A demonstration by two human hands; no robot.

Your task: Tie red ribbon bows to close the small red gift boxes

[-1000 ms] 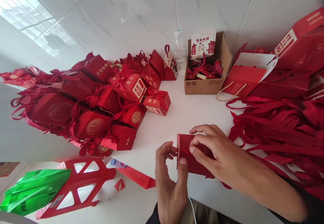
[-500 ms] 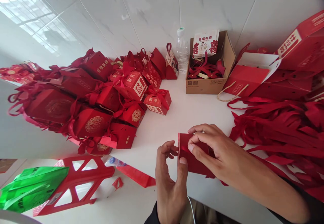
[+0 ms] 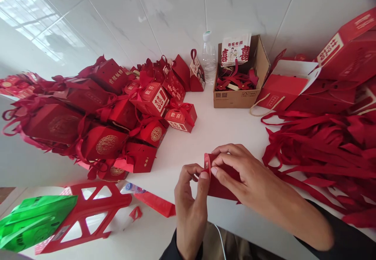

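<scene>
A small red gift box (image 3: 225, 187) is at the front edge of the white table, between my hands. My left hand (image 3: 192, 197) pinches its left end between thumb and index finger, at a narrow flap. Thumb and fingertips of my right hand (image 3: 235, 171) close on the top of the box, beside that same flap. A ribbon may be under the right fingers, but they hide it. Finished-looking red boxes with bows (image 3: 180, 117) sit to the left, and loose red ribbons (image 3: 317, 150) are heaped to the right of my right forearm.
A cardboard carton (image 3: 236, 99) with ribbon pieces and a card stands by the tiled wall, beside a clear plastic bottle (image 3: 209, 62). Larger red boxes (image 3: 346, 52) are stacked at the right. Below the table's left side are a red stool (image 3: 88, 209) and a green bag (image 3: 32, 220).
My left thumb and index finger have closed on the box's left end, where they were apart before. My right fingertips have shifted left to the flap. The view has moved slightly.
</scene>
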